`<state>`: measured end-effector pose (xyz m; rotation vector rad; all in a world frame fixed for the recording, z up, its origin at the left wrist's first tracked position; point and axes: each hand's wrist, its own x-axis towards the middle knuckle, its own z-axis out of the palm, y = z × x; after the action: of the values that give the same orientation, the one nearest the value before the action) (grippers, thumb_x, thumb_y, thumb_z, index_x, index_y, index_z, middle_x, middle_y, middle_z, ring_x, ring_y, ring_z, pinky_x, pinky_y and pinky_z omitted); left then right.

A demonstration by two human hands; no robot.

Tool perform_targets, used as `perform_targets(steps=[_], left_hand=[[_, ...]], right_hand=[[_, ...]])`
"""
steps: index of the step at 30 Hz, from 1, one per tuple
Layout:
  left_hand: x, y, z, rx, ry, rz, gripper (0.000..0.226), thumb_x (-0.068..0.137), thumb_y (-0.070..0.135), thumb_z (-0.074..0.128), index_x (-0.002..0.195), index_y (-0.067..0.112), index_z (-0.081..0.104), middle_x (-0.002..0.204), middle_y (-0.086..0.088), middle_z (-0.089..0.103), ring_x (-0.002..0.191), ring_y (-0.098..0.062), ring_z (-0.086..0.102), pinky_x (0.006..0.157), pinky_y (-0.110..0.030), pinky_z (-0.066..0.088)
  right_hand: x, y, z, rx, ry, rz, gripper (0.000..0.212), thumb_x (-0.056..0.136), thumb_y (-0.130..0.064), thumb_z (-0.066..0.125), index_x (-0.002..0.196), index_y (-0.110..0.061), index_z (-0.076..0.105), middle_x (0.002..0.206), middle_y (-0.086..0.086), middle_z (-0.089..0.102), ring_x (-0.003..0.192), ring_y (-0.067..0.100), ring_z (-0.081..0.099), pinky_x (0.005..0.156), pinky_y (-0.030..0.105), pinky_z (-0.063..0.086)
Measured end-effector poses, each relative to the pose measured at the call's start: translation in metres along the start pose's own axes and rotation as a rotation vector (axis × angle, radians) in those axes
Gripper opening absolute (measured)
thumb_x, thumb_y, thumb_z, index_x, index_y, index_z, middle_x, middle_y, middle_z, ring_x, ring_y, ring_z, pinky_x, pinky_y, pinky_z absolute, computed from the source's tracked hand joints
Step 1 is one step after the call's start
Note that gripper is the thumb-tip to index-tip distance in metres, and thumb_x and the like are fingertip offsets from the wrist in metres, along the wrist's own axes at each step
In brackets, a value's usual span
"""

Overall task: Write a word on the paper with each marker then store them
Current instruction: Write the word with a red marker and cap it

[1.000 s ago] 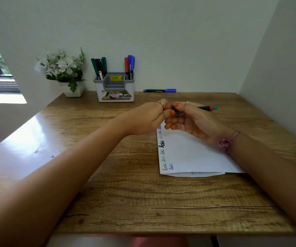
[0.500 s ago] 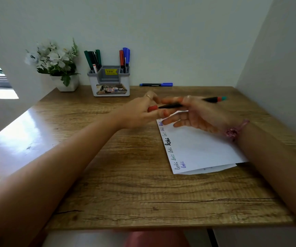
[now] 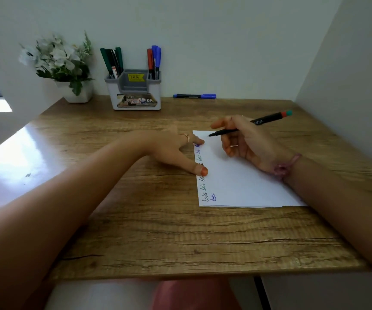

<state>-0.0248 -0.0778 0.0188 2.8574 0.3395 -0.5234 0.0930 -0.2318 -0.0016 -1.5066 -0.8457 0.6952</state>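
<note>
A white paper (image 3: 243, 182) lies on the wooden desk (image 3: 158, 231), with several small handwritten words down its left edge. My right hand (image 3: 247, 144) grips a black marker (image 3: 265, 120) that has a red and teal end. Its bare tip hovers just over the paper's top left corner. My left hand (image 3: 171, 148) lies spread beside the sheet, thumb and a fingertip pressing the paper's left edge. A grey and white marker holder (image 3: 135, 95) stands at the back with green, red and blue markers in it. The black marker's cap is not visible.
A capped blue marker (image 3: 194, 96) lies on the desk against the back wall, right of the holder. A white pot of flowers (image 3: 77, 92) stands at the back left. Walls close in behind and on the right.
My hands have parted. The left hand dropped from the marker's tip onto the paper's left edge. The right hand turned the uncapped marker into a writing grip, tip toward the sheet.
</note>
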Motion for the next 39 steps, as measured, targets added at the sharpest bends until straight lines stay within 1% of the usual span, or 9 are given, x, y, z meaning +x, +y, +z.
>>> perform_targets(steps=[3, 7, 10, 17, 20, 25, 33, 36, 39], left_hand=[[-0.003, -0.007, -0.003, 0.008, -0.018, -0.020, 0.096, 0.060, 0.077, 0.050, 0.143, 0.050, 0.009, 0.150, -0.006, 0.014, 0.135, -0.032, 0.024, 0.110, -0.045, 0.023], [-0.003, -0.008, -0.004, -0.010, -0.010, 0.004, 0.090, 0.069, 0.069, 0.054, 0.144, 0.046, 0.010, 0.153, -0.003, 0.015, 0.137, -0.028, 0.023, 0.111, -0.041, 0.021], [-0.003, -0.010, -0.005, -0.035, -0.016, 0.033, 0.088, 0.070, 0.066, 0.057, 0.144, 0.047, 0.012, 0.154, 0.001, 0.016, 0.136, -0.024, 0.025, 0.107, -0.035, 0.022], [-0.006, -0.012, -0.008, -0.013, -0.037, 0.067, 0.093, 0.057, 0.068, 0.050, 0.142, 0.049, 0.017, 0.143, -0.004, 0.027, 0.106, -0.012, 0.030, 0.091, -0.027, 0.026], [-0.005, -0.012, -0.008, -0.039, -0.046, 0.077, 0.092, 0.059, 0.066, 0.051, 0.142, 0.047, 0.018, 0.139, 0.000, 0.030, 0.105, -0.009, 0.028, 0.091, -0.025, 0.025], [-0.001, -0.012, -0.008, -0.021, -0.034, 0.093, 0.090, 0.061, 0.066, 0.052, 0.142, 0.047, 0.018, 0.112, 0.008, 0.024, 0.097, -0.011, 0.032, 0.085, -0.026, 0.026], [0.000, -0.014, -0.007, 0.026, -0.048, 0.046, 0.104, 0.049, 0.073, 0.055, 0.141, 0.052, 0.012, 0.140, -0.004, 0.024, 0.131, -0.029, 0.029, 0.102, -0.036, 0.027], [-0.001, -0.013, -0.007, 0.005, -0.047, 0.045, 0.104, 0.049, 0.071, 0.055, 0.142, 0.050, 0.013, 0.139, -0.001, 0.025, 0.129, -0.025, 0.030, 0.098, -0.033, 0.026], [-0.001, -0.013, -0.007, -0.004, -0.047, 0.047, 0.103, 0.049, 0.071, 0.056, 0.141, 0.052, 0.013, 0.120, 0.004, 0.026, 0.114, -0.018, 0.031, 0.093, -0.030, 0.027]], right_hand=[[-0.007, -0.013, -0.004, 0.007, -0.245, -0.036, 0.021, 0.085, -0.010, 0.045, 0.096, -0.007, 0.062, 0.068, 0.006, 0.065, 0.064, 0.017, 0.064, 0.056, 0.024, 0.052], [-0.015, -0.034, -0.012, -0.077, -0.633, 0.066, 0.020, 0.076, -0.012, 0.056, 0.089, -0.012, 0.071, 0.078, 0.009, 0.069, 0.077, 0.024, 0.070, 0.066, 0.027, 0.057], [-0.010, -0.041, -0.014, -0.208, -0.754, 0.094, 0.020, 0.073, -0.019, 0.059, 0.087, -0.018, 0.073, 0.077, 0.009, 0.071, 0.075, 0.023, 0.071, 0.064, 0.025, 0.056], [-0.004, -0.004, 0.009, -0.147, -0.660, -0.036, 0.014, 0.073, -0.002, 0.063, 0.087, -0.005, 0.063, 0.070, 0.004, 0.071, 0.062, 0.013, 0.068, 0.059, 0.021, 0.055], [-0.008, 0.003, 0.016, -0.163, -0.600, -0.137, 0.020, 0.075, 0.005, 0.059, 0.079, -0.013, 0.066, 0.065, 0.001, 0.070, 0.053, 0.009, 0.064, 0.053, 0.019, 0.052], [-0.011, 0.008, 0.019, -0.193, -0.530, -0.219, 0.013, 0.072, -0.008, 0.058, 0.073, -0.019, 0.065, 0.057, 0.003, 0.064, 0.045, 0.010, 0.057, 0.045, 0.018, 0.048], [-0.014, 0.010, 0.018, -0.260, -0.544, -0.221, 0.007, 0.072, -0.003, 0.059, 0.074, -0.010, 0.060, 0.054, -0.009, 0.062, 0.044, 0.007, 0.054, 0.044, 0.017, 0.044], [-0.014, 0.010, 0.019, -0.274, -0.552, -0.222, 0.005, 0.071, -0.010, 0.057, 0.074, -0.010, 0.061, 0.053, -0.009, 0.061, 0.044, 0.007, 0.054, 0.045, 0.017, 0.044], [-0.014, 0.009, 0.018, -0.295, -0.554, -0.212, 0.011, 0.072, 0.002, 0.059, 0.074, -0.008, 0.060, 0.053, -0.011, 0.061, 0.044, 0.006, 0.053, 0.045, 0.015, 0.043]])
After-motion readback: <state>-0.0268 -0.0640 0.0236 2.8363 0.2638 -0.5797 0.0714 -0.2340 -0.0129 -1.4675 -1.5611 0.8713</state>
